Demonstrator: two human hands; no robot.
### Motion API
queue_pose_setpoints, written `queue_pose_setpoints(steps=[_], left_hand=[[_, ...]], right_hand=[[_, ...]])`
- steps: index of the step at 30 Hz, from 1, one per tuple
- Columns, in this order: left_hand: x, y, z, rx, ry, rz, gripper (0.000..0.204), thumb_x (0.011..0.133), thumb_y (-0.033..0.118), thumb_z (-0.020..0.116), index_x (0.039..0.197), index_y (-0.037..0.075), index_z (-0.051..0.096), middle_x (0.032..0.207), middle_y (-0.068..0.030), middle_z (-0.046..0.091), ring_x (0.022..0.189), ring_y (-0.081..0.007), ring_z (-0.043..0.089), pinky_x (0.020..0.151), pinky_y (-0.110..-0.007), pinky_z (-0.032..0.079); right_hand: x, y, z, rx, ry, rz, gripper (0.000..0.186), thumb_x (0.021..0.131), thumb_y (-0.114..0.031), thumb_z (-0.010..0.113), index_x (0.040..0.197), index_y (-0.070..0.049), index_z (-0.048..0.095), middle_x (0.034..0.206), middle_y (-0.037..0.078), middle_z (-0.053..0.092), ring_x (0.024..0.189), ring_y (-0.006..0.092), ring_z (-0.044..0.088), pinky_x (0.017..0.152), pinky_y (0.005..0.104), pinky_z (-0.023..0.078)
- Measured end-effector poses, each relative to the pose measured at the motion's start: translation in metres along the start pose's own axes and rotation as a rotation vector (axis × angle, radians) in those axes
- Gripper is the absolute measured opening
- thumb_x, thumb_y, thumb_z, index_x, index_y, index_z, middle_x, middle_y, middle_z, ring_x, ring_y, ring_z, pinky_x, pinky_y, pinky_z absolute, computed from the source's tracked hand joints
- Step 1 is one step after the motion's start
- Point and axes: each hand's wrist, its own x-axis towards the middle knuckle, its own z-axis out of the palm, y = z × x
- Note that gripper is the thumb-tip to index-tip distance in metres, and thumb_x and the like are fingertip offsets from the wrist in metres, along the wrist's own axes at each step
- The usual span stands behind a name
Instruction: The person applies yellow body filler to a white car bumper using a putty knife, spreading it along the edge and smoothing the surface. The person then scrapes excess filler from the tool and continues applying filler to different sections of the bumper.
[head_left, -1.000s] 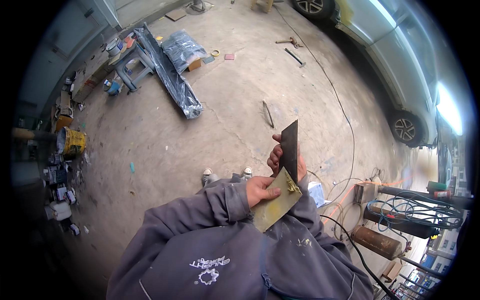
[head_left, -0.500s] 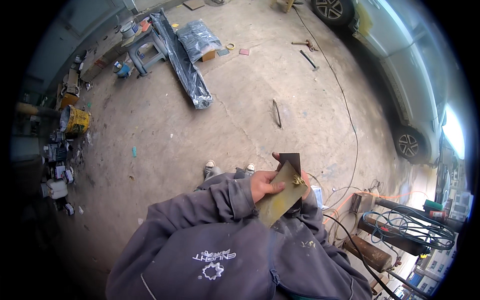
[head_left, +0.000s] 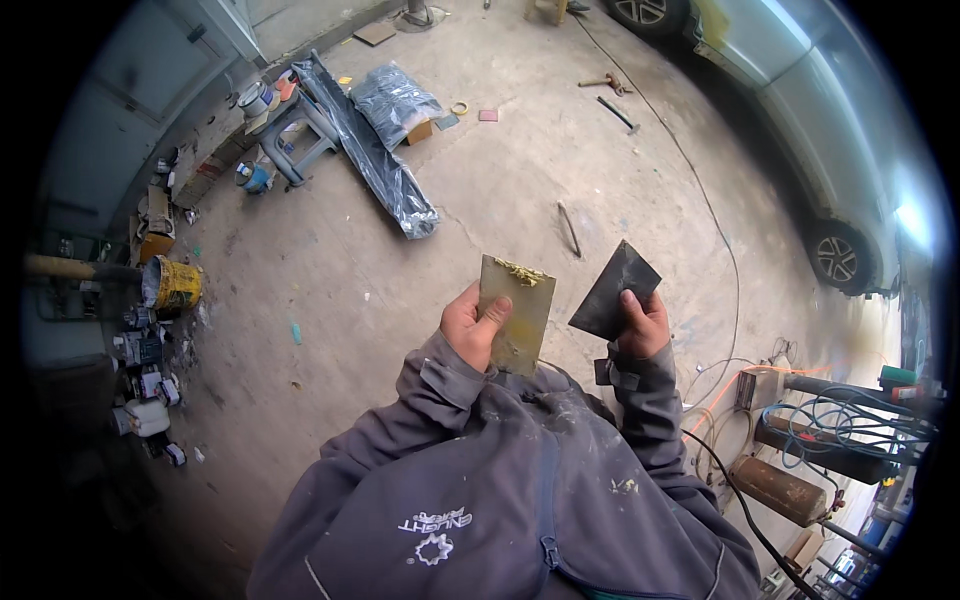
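**Something Gripped on Either Side**

Below me spreads the concrete floor (head_left: 360,330), with a pale car (head_left: 800,130) at the upper right and a long plastic-wrapped piece (head_left: 385,185) lying beside a grey stool (head_left: 318,130) at the upper left. In front of me, above the floor, I have the yellowish plate (head_left: 535,322) clamped in my left hand (head_left: 466,325), thumb across its face. Apart from it, my right hand (head_left: 650,330) is clamped on the dark plate (head_left: 610,290), one corner up. Yellow paste (head_left: 522,272) (a ragged clump) sits along the yellowish plate's far edge.
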Motion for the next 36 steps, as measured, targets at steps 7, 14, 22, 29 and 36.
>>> queue_pose_setpoints(steps=[7,14,22,29,36], left_hand=[[-0.011,-0.014,0.006,0.218,-0.008,-0.052,0.027,0.092,0.018,0.06,0.111,-0.001,0.06,0.091,-0.0078,0.068,0.082,-0.0119,0.061,0.074,-0.027,0.049],[-0.016,-0.007,-0.004,0.314,0.064,-0.029,0.027,0.092,0.02,0.06,0.108,-0.002,0.06,0.087,-0.0086,0.068,0.079,-0.0117,0.061,0.072,-0.027,0.049],[0.009,0.025,-0.023,0.089,0.276,0.14,0.03,0.096,0.025,0.055,0.112,-0.001,0.057,0.096,-0.0044,0.064,0.084,-0.0099,0.057,0.075,-0.025,0.046],[0.004,0.006,-0.003,-0.094,0.399,0.242,0.038,0.097,0.025,0.053,0.123,-0.002,0.047,0.114,-0.0091,0.058,0.1,-0.0151,0.055,0.086,-0.029,0.045],[-0.017,-0.02,0.018,0.178,0.086,0.152,0.043,0.097,0.023,0.051,0.13,-0.002,0.038,0.119,-0.0114,0.055,0.106,-0.019,0.054,0.092,-0.03,0.042]], right_hand=[[-0.008,-0.032,0.062,0.004,-0.466,-0.029,0.032,0.091,0.002,0.05,0.123,0.004,0.053,0.12,0.012,0.056,0.112,0.0248,0.054,0.095,0.038,0.044],[-0.012,-0.027,0.07,-0.399,-0.622,-0.089,0.037,0.087,0.013,0.045,0.121,0.002,0.056,0.117,0.013,0.053,0.109,0.024,0.054,0.093,0.0318,0.045],[-0.032,0.041,0.03,-0.277,-0.312,0.304,0.032,0.088,0.001,0.054,0.12,0.001,0.056,0.109,0.008,0.063,0.1,0.019,0.06,0.089,0.0333,0.047],[-0.036,0.012,0.07,-0.292,-0.07,0.145,0.033,0.088,-0.012,0.063,0.116,0.002,0.055,0.102,0.008,0.065,0.089,0.0146,0.061,0.079,0.0294,0.05],[-0.032,0.033,0.06,-0.247,0.051,0.105,0.031,0.088,-0.013,0.062,0.113,0.003,0.056,0.099,0.008,0.065,0.087,0.0141,0.061,0.077,0.0281,0.049]])
